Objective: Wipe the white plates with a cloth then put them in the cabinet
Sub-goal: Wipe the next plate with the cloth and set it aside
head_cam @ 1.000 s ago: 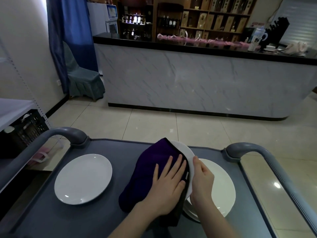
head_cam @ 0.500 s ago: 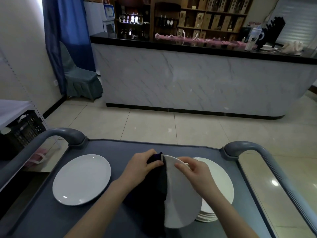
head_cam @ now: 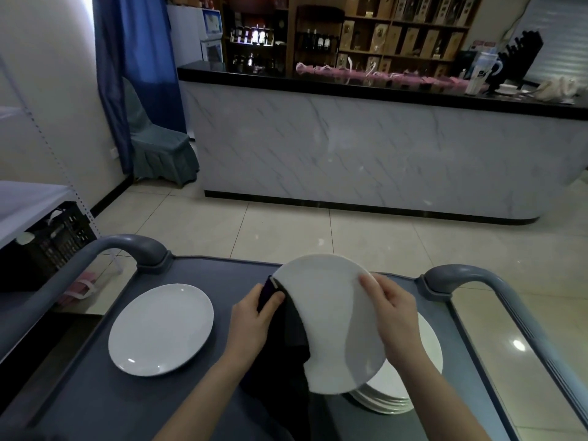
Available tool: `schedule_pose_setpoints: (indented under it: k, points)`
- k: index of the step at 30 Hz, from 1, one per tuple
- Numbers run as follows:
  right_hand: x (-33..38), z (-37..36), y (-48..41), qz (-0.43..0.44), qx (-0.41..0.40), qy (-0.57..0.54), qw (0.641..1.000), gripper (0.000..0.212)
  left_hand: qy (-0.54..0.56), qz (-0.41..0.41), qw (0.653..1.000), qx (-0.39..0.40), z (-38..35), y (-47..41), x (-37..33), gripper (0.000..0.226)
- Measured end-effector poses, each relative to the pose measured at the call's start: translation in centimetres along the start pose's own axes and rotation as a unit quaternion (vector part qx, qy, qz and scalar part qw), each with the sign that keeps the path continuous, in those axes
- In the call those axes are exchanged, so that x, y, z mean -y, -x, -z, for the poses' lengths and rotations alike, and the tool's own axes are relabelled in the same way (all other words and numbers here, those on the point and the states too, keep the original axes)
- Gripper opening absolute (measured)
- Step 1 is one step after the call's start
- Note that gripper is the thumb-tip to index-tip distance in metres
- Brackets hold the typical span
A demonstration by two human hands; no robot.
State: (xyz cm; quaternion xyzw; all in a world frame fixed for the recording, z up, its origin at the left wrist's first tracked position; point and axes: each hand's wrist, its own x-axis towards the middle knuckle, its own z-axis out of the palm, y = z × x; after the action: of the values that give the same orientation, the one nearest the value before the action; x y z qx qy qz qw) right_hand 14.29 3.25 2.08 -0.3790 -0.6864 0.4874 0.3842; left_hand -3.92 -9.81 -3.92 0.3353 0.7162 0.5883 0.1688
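I hold a white plate (head_cam: pixel 331 316) tilted above the grey cart top (head_cam: pixel 95 399). My right hand (head_cam: pixel 393 308) grips its right rim, fingers curled over the face. My left hand (head_cam: pixel 254 316) pinches a dark purple cloth (head_cam: pixel 288 345) against the plate's left edge; the cloth hangs down behind and under the plate. A stack of white plates (head_cam: pixel 410 380) sits on the cart under my right hand, partly hidden. A single white plate (head_cam: pixel 160 329) lies flat on the cart's left side.
Curved grey cart handles rise at the left (head_cam: pixel 127 246) and right (head_cam: pixel 471 278). A marble-fronted bar counter (head_cam: pixel 366 151) stands across the tiled floor. A covered chair (head_cam: pixel 159 148) is by the blue curtain, a black crate (head_cam: pixel 54 240) at the left.
The plate has been turned from edge-on to face toward me and lifted higher. My left hand went from wiping flat on the cloth to pinching it at the plate's left rim.
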Motion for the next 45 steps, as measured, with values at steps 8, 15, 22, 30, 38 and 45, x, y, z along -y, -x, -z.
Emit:
schedule_pose_setpoints:
  k: [8,15,22,30,38,45]
  points:
    - [0.0,0.1,0.1,0.015,0.058,0.045,0.997,0.019,-0.012,-0.028,0.999,0.027,0.7,-0.9,-1.4,0.025]
    - [0.6,-1.1,0.1,0.090,0.198,0.125,0.968,0.019,-0.122,-0.121,0.970,0.170,-0.2,-2.3,-3.1,0.032]
    - [0.1,-0.9,0.9,-0.037,-0.021,-0.063,0.997,0.025,0.027,0.040,0.999,-0.011,0.5,-0.7,-1.9,0.025]
    - [0.2,1.1,-0.8,0.044,0.185,0.115,0.975,0.020,-0.004,-0.026,0.999,0.035,0.9,-0.4,-2.2,0.028]
    - [0.0,-0.3,-1.5,0.105,0.245,0.210,0.941,0.045,-0.054,-0.054,0.990,0.116,0.0,-0.4,-2.2,0.035]
    - [-2.0,-1.1,1.0,-0.066,-0.020,-0.028,0.997,0.052,0.033,0.061,0.996,-0.056,0.2,1.0,-0.9,0.019]
